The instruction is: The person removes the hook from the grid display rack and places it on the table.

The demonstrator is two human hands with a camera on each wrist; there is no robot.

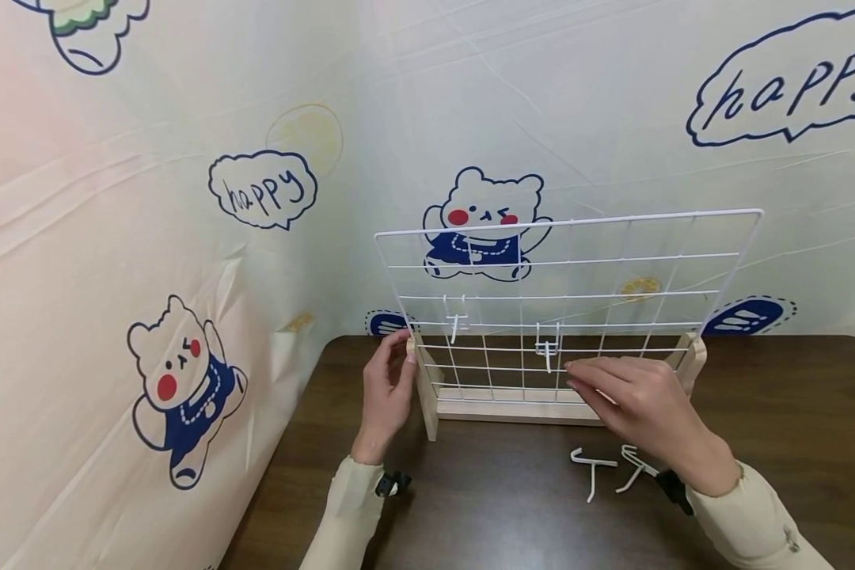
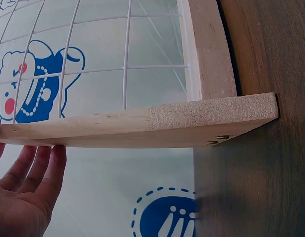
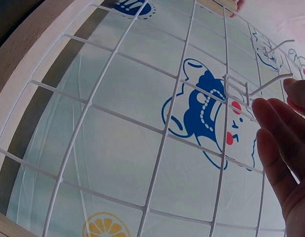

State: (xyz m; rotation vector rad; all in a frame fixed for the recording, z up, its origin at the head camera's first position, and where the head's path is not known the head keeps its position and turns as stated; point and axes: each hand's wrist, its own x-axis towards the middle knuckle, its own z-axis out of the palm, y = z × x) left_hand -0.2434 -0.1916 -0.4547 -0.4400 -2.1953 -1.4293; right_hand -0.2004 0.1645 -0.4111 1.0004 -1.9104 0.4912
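A white wire grid rack [image 1: 570, 324] stands tilted in a light wooden stand [image 1: 520, 408]. My left hand [image 1: 387, 396] holds the stand's left side panel [image 2: 117, 128], its fingers against the panel's outer face. Two white wire hooks hang on the grid: a left hook [image 1: 455, 326] and a lower, middle hook [image 1: 548, 360]. My right hand [image 1: 637, 400] is in front of the grid beside the middle hook. In the right wrist view its loosely bent fingers [image 3: 273, 111] come right at the tip of that hook's prong [image 3: 271, 86].
Two more white hooks lie on the dark wooden table [image 1: 484, 491] in front of the stand, a left one [image 1: 592, 479] and a right one [image 1: 634, 475] close under my right wrist. A printed cloth [image 1: 356, 206] with cartoon bears hangs behind and to the left.
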